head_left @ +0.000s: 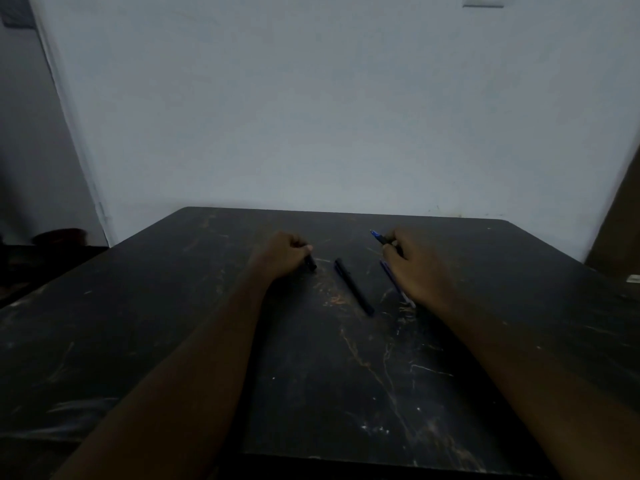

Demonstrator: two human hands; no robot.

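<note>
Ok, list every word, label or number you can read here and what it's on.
No text can be read. The blue pen in the right hand, the black pen on the table and the dark piece in the left hand show no legible print; the picture is too dim.

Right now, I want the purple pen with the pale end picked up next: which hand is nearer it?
Right. The right hand lies just beside the purple pen, partly covering it; the left hand is farther left, beyond the black pen.

No text, brand or number readable: blue pen [381,239] and black marker [310,263], mid-frame, too dark (wall plate [483,1], upper right, also unreadable).
</note>
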